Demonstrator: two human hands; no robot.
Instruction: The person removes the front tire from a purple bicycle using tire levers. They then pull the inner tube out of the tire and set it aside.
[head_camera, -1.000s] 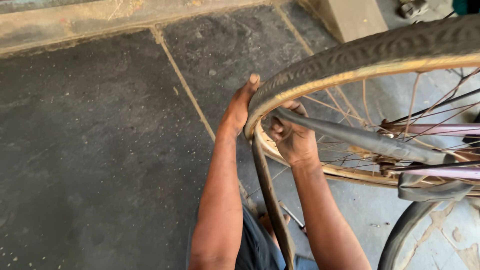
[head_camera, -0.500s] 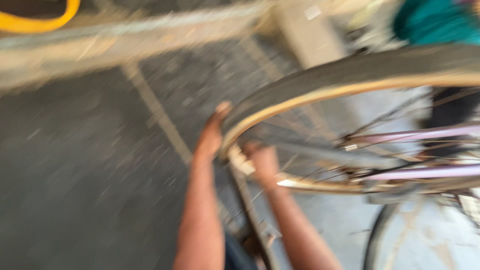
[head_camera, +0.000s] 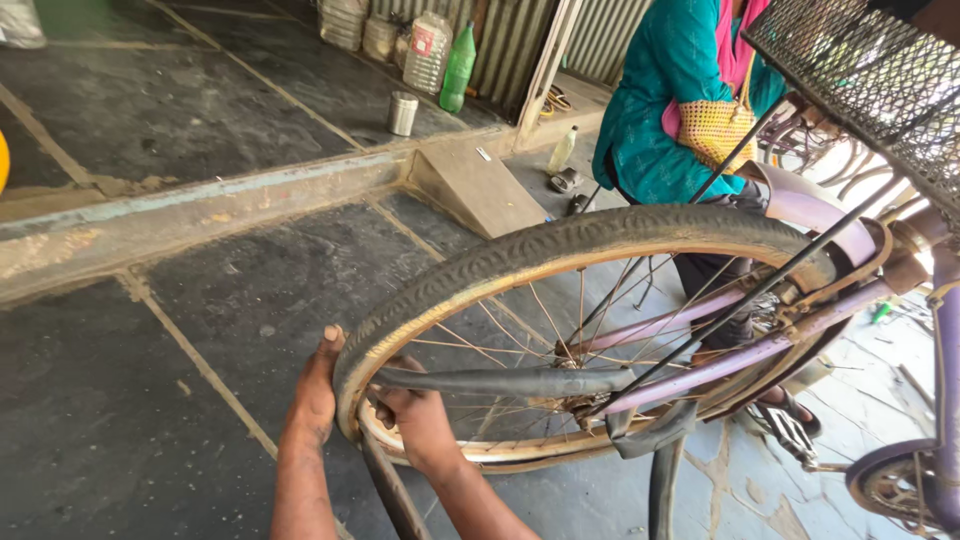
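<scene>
Now the view has lifted; both hands stay put: left hand (head_camera: 317, 388) pressed open against the tyre (head_camera: 560, 245), right hand (head_camera: 420, 420) clamped on the inner tube (head_camera: 510, 381).

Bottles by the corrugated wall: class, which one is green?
The tall slim green bottle, standing upright at the right end of the row by the corrugated wall. The large jug beside it is clear, and the small bottle lower down is pale.

Own body: two bare forearms showing, nothing else.
Left hand (head_camera: 318, 392) and right hand (head_camera: 420, 425) are wearing no gloves; no sleeves, watch, or rings showing; both are looking grimy, arms running off the bottom edge.
</scene>
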